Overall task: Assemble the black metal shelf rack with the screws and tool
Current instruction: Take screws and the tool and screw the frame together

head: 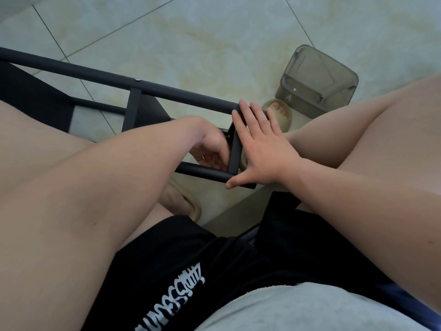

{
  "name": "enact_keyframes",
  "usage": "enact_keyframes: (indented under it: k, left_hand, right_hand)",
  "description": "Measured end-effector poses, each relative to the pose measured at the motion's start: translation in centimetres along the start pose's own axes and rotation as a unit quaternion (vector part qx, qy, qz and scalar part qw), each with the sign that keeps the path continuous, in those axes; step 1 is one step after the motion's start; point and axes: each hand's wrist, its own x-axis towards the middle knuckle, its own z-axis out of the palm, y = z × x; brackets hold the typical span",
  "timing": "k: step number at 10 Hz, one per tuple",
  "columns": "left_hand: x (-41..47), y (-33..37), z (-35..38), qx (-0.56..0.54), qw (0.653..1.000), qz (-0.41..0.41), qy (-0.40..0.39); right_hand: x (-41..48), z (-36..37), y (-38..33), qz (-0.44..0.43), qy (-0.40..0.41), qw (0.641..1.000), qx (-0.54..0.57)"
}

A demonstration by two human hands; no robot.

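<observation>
Right hand (260,151) presses flat, fingers straight, on the rack (167,90) end; left hand (210,149), at its nine o'clock, curls, grip unclear.

Rack frame (181,93) – matte black, silver screw head (137,79) at 11 o'clock. Floor (214,39) – pale green-cream marbled tiles. Box (317,80) at 1 o'clock – smoky grey-olive, translucent. Shorts (191,259) black, white lettering. Slippers (281,115) beige.
</observation>
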Motion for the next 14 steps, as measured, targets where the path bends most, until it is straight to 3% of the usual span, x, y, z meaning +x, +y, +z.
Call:
enact_keyframes:
  k: [14]
  left_hand:
    - [0.08,0.34,-0.21,0.042,0.999,0.005,0.013]
  right_hand:
    - [0.12,0.15,0.06,0.001,0.003,1.0,0.0]
